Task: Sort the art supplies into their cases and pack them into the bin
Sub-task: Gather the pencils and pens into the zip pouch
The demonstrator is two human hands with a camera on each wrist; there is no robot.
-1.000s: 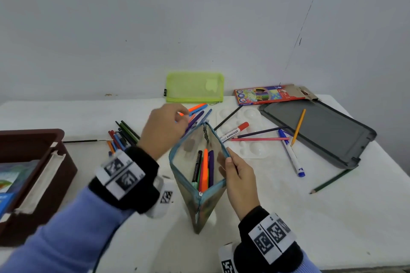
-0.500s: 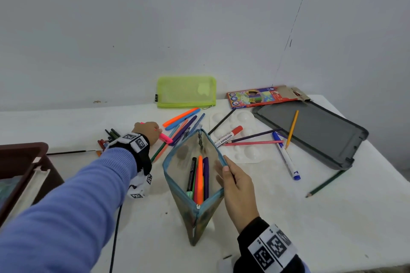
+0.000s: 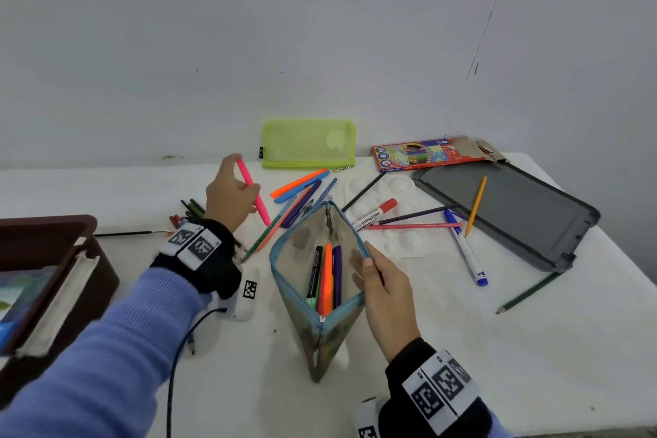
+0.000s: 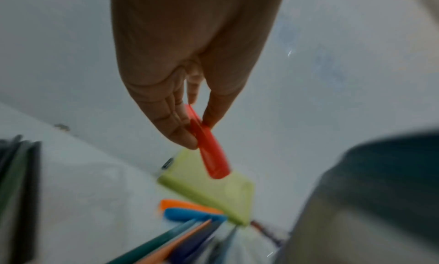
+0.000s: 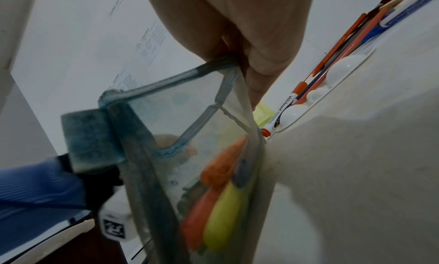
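A clear pencil pouch (image 3: 313,295) with blue trim stands open on the white table. Orange, purple and black pens (image 3: 327,277) stick up inside it. My right hand (image 3: 377,277) pinches the pouch's right rim (image 5: 213,65) and keeps the mouth wide. My left hand (image 3: 231,195) is raised left of the pouch and pinches a pink marker (image 3: 252,195), seen as a reddish marker (image 4: 209,147) between thumb and fingers in the left wrist view. More loose pens (image 3: 302,195) lie fanned behind the pouch.
A brown bin (image 3: 53,260) stands at the left edge. At the back are a green mesh pouch (image 3: 309,144) and a coloured-pencil box (image 3: 423,155). A white palette (image 3: 394,220), whiteboard markers, pencils and a grey case (image 3: 508,210) lie to the right.
My left hand reached to the loose pens, took hold of the pink marker and lifted it off the table. My right hand kept holding the pouch open.
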